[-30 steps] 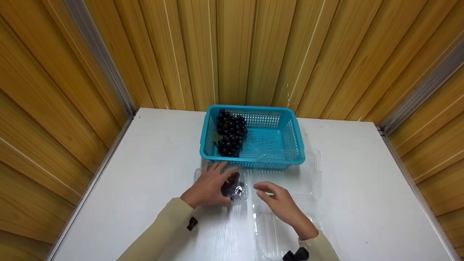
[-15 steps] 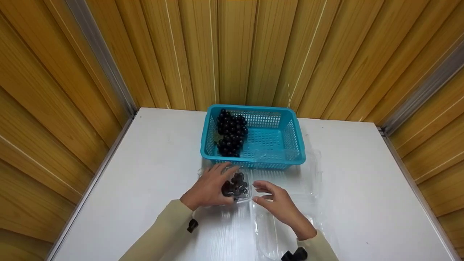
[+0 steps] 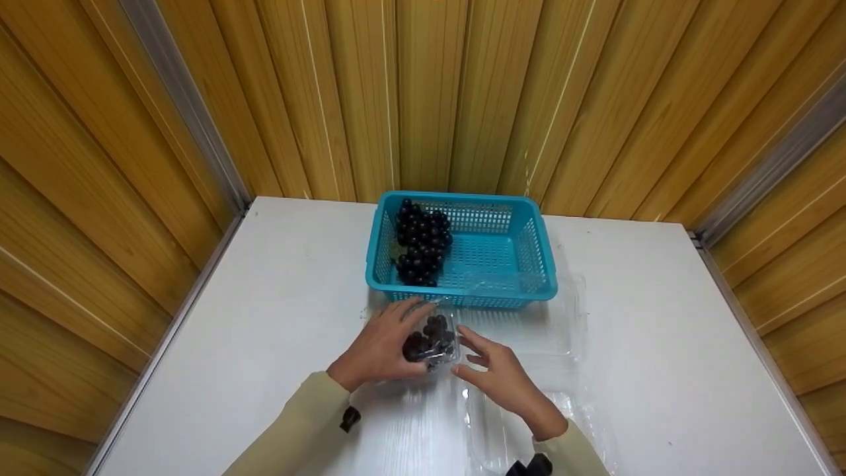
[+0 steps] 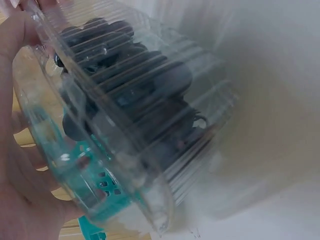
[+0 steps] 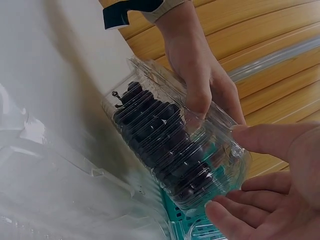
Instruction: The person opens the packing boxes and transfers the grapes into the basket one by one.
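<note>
My left hand (image 3: 381,344) grips a clear plastic clamshell box (image 5: 165,145) from its left side, thumb at the near edge and fingers over the far part. Dark purple grapes (image 3: 431,337) sit inside, seen through the ribbed plastic. In the left wrist view the box (image 4: 195,55) fills much of the picture, with the fingers along its rim. My right hand (image 3: 496,373) is at the box's right end. Its thumb and relaxed fingers are spread around the corner, fingertips right at the edge in the right wrist view.
Behind the box stands a blue plastic basket (image 3: 492,296) with a bunch of dark grapes (image 3: 421,244) at its left. Empty clear clamshell trays (image 3: 496,430) lie to the right and front on the white table (image 3: 291,284). Wood-patterned walls (image 3: 423,99) enclose the table.
The grape box has shifted slightly right under my left hand. My right hand has moved left a little, bringing its fingertips up to the box's right end.
</note>
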{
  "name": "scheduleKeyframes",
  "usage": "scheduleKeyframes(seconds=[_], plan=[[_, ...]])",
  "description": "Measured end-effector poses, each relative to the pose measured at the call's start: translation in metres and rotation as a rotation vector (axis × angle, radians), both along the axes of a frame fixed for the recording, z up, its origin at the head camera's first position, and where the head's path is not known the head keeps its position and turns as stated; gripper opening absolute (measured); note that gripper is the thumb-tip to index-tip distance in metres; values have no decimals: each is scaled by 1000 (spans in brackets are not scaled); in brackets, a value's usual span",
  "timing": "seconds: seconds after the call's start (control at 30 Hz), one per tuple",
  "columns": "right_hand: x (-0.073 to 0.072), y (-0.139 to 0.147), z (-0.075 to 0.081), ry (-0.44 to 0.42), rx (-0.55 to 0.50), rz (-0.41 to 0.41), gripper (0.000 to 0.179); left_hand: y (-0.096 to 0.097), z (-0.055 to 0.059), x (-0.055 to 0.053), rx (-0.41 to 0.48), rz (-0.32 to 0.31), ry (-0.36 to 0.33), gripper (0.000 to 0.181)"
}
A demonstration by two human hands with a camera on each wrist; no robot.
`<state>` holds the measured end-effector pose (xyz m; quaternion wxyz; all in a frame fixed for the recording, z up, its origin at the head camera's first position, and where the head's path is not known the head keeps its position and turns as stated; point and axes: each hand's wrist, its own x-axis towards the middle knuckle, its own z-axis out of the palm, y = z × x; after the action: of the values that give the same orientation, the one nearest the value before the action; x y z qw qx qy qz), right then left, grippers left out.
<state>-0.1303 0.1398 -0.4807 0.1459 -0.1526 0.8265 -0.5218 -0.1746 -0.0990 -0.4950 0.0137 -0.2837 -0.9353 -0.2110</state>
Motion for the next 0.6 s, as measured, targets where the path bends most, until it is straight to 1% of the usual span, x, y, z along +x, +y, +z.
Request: scheduleKeyframes(seconds=[0.13,0.37,0.5,0.6], plan=[[0,-4,-1,22,1,-3,75,-1,-3,1,20,-7,33,91],[2,-10,-4,22,1,2,81,-3,-8,2,75,-26,103,91],[3,-13,-3,21,10,-4,81,-3,-11,3,101,-25,143,88],[4,-15,-3,41,21,-5,79,-2,-13,3,114,-17,168,86]])
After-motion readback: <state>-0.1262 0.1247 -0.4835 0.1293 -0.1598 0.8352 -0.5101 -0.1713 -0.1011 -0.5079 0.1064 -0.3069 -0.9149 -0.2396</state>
